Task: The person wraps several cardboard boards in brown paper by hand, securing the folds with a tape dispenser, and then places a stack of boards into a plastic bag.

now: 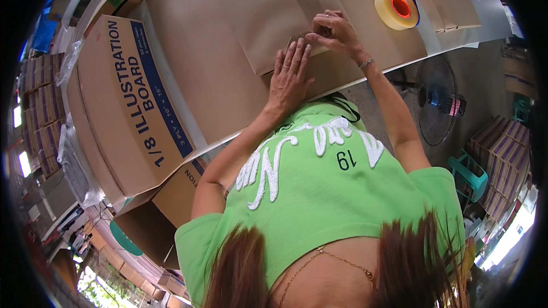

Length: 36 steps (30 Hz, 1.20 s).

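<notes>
Brown cardboard (200, 51) lies flattened on the table in front of me, with a folded panel (268, 28) on top. My left hand (290, 80) rests flat on the cardboard near that panel's close edge, fingers stretched out and together. Just to its right, my right hand (337, 34) is closed, thumb and fingers pinched together at the same edge. A small strip shows between the two hands, too small to make out. To the right of my right hand, a roll of clear packing tape (390, 16) with an orange core and blue holder lies on the cardboard.
A large printed cardboard box (123, 102) stands to the left, with an open box (149, 222) below it. Off the table's right side are a fan (436, 101), a teal stool (469, 177) and a striped stack (502, 159). More bundles (43, 102) are piled at far left.
</notes>
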Each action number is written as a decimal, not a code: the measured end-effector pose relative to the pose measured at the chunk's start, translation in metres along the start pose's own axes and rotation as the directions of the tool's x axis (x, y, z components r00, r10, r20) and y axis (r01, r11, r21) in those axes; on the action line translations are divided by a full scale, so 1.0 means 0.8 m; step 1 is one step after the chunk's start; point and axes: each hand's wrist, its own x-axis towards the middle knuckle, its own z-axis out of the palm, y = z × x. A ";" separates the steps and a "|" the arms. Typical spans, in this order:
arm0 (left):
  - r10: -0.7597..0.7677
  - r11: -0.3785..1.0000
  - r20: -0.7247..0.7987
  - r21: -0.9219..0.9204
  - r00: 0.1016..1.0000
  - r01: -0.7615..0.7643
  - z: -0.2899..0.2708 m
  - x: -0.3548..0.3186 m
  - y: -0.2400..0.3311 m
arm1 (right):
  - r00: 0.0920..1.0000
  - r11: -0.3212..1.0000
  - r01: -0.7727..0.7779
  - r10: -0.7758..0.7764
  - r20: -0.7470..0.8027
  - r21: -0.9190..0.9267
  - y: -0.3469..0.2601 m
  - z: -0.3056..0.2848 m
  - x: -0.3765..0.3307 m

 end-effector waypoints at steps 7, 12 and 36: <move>-0.115 0.993 0.048 0.005 0.992 0.115 -0.007 0.001 0.028 | 0.991 0.996 -0.029 0.018 -0.133 -0.085 -0.014 0.012 0.000; -0.172 0.985 0.073 0.028 0.982 0.170 -0.004 0.005 0.034 | 0.976 0.990 -0.092 0.069 -0.205 -0.104 -0.022 0.021 0.007; -0.494 0.862 0.016 0.144 0.869 0.487 -0.010 0.017 0.081 | 0.589 0.367 -0.634 0.799 0.119 0.681 0.247 -0.214 -0.120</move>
